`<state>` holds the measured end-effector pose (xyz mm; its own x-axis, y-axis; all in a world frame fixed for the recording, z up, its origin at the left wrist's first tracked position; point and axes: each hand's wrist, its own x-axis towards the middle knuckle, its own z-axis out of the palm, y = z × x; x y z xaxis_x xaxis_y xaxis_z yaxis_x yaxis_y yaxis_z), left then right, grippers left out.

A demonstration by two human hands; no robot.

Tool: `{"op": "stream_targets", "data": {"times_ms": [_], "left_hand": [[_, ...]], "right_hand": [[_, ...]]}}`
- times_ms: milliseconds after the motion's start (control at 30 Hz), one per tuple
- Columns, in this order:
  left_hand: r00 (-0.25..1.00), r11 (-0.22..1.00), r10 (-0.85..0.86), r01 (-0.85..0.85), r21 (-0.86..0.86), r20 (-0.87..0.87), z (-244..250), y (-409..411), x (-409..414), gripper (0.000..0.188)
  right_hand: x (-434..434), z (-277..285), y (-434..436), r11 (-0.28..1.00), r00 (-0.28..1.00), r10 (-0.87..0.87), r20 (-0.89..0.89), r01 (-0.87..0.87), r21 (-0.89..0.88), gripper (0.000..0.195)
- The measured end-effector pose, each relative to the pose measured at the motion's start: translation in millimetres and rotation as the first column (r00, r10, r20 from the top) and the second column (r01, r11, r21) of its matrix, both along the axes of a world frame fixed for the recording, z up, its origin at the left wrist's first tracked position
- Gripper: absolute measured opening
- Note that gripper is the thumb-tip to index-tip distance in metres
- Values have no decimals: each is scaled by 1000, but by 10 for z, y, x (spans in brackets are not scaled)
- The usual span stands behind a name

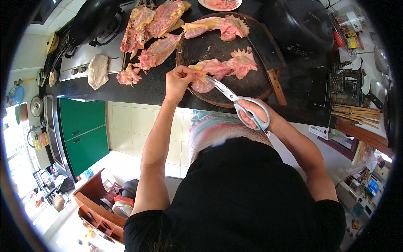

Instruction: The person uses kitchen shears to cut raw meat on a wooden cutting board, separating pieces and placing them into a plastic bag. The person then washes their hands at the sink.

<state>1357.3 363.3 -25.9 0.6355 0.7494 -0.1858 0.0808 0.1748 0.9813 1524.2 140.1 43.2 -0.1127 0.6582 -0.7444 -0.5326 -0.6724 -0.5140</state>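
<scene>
A raw chicken head and neck (220, 67) with a pale comb lies on the round wooden chopping block (226, 89). My left hand (178, 81) pinches loose skin at its neck end between thumb and fingers. In my right hand (253, 111) is a pair of kitchen scissors (231, 95) with grey handles. Their tips touch the skin close to my left fingers; whether the blades are parted there is hard to see. A second head and neck (217, 27) rests farther back on the block. Left of the block lie a raw chicken neck piece (159, 52) and larger carcass pieces (154, 20).
A cleaver (267, 53) lies across the block's right side, its wooden handle towards me. Behind it stands a large black pot (299, 26). A wok (94, 22) sits on the stove at left, near a cloth (98, 71). A white plate (217, 8) holds raw meat.
</scene>
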Motion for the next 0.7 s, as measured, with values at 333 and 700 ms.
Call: {"op": "stream_targets", "data": {"times_ms": [333,700], "left_hand": [[991,988,-136,136,67,-13,50,41,-68,3],[990,982,23,4,-189,139,-12,179,-108,4]], "right_hand": [[-119,-24,213,991,982,-60,-177,80,105,43],[-88,66,46,997,983,-24,-180,36,61,44]]}}
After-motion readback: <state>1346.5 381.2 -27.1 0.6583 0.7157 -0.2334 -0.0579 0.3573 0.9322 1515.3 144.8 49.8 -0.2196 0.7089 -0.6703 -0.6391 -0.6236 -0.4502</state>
